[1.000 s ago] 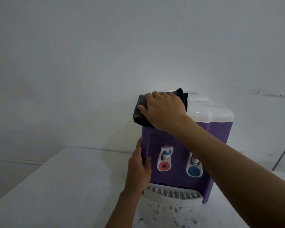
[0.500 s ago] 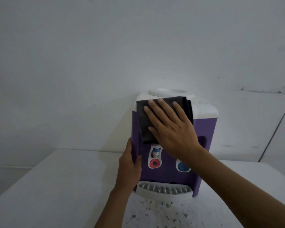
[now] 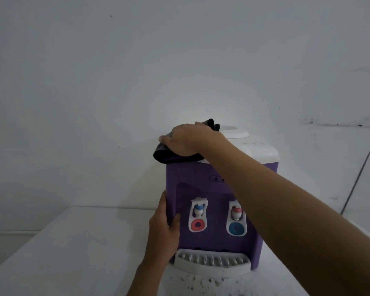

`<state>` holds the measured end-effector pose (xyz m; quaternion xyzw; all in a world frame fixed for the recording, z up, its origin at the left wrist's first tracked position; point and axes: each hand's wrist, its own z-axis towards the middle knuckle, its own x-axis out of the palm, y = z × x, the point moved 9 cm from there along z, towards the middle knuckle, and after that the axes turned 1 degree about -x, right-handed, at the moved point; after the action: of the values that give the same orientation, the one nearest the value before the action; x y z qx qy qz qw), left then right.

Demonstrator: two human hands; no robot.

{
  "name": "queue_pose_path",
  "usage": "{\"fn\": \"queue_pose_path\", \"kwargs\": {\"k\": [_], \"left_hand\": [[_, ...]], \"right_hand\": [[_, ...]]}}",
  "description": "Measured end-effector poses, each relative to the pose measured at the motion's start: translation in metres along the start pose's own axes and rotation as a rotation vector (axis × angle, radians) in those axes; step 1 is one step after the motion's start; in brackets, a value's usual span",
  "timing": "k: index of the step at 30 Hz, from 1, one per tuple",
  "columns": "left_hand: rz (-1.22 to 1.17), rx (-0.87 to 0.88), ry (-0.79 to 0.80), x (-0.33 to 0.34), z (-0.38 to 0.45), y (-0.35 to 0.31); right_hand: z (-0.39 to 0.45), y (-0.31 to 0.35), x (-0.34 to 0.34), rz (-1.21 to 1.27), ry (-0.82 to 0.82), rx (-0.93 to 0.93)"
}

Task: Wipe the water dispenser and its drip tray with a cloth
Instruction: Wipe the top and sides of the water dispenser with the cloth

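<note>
While the purple-and-white plastic water dispenser [image 3: 212, 174] stands toward the right edge of the white desk [image 3: 73, 253], right hand [image 3: 190, 139] cupped over bunched black cloth [image 3: 169, 155] (dispenser's top), left hand [image 3: 162, 231] flat against its side.

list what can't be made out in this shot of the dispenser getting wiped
All in the head view:
- right hand grip on the cloth: fingers hidden by the hand's own back
- water dispenser top left corner: under the cloth
- part of the indicator panel and blue-button tap: behind the right forearm
- specks on the table before the drip tray: too blurred to identify
</note>
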<state>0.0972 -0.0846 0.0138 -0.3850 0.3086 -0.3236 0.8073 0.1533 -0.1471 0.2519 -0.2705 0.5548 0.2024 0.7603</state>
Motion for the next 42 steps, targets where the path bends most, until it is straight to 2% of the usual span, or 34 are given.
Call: {"fn": "queue_pose_path", "kwargs": {"k": [2,6,8,11,17,21,24,27,30,35,40,42], "left_hand": [[-0.001,-0.001,-0.009,-0.002,-0.002,0.001],[-0.004,-0.004,0.006,0.0,-0.001,0.001],[-0.006,-0.002,0.013,-0.001,0.0,-0.002],[-0.006,0.007,0.027,-0.001,0.001,-0.003],[-0.033,0.0,0.036,-0.001,-0.001,-0.003],[-0.059,0.004,0.053,0.001,0.0,-0.003],[-0.065,-0.002,0.052,0.002,0.0,-0.004],[-0.064,-0.001,0.046,0.003,-0.001,-0.005],[-0.06,-0.008,0.048,0.002,-0.001,-0.006],[-0.043,-0.004,0.058,0.002,-0.002,-0.009],[-0.025,0.0,0.055,0.0,-0.003,-0.014],[-0.027,-0.012,0.066,0.0,-0.002,-0.012]], "right_hand": [[-0.006,0.004,-0.001,-0.023,-0.049,-0.02],[-0.052,0.003,-0.006,-0.143,-0.375,-0.06],[-0.077,-0.002,0.0,-0.226,-0.493,-0.086],[-0.111,-0.022,0.007,-0.216,-0.665,-0.124],[-0.149,-0.088,0.017,0.019,-0.871,-0.041],[-0.152,-0.137,0.019,0.274,-0.925,0.197],[-0.153,-0.175,0.032,0.612,-0.935,0.435],[-0.161,-0.175,0.054,0.815,-1.0,0.519],[-0.176,-0.149,0.078,0.768,-1.09,0.49],[-0.182,-0.12,0.116,0.563,-1.034,0.498],[-0.166,-0.079,0.093,0.232,-1.053,0.31],[-0.16,-0.079,0.071,0.193,-1.064,0.224]]}}
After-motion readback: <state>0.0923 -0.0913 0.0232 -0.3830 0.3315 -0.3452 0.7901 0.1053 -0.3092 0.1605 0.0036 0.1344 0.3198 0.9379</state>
